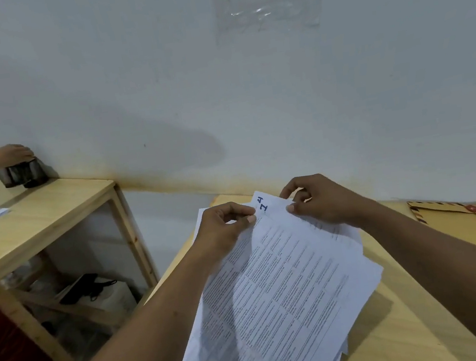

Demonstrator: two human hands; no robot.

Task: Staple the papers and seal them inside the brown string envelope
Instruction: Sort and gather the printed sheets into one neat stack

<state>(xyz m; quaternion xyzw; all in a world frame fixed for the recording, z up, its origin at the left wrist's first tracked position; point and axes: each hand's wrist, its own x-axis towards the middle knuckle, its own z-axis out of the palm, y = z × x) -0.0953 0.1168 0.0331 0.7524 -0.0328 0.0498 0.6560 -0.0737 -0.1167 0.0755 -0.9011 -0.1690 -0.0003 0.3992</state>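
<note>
My desk (402,334) carries the whole job, and the papers (276,296) are the biggest thing on it: a loose, fanned stack of printed sheets lying from the near edge up toward the wall, their edges stepped and out of line. I judge the main risk is here. If I staple them as they lie, the staple could miss the lower sheets or pin them crooked, and a skewed bundle would catch on the envelope's mouth.

The brown string envelope (463,220) lies at the far right of the desk, well apart from the stack, flap down, its string running between two red discs. I see no stapler anywhere.

My left hand (224,227) is closed in a pinch on the top sheet's far edge; my right hand (321,199) pinches the far corner just beside it. Tugging unevenly could crease or tear that corner.

Between my hands, blue handwriting reads roughly "J4". The printed text is too small to read.
</note>
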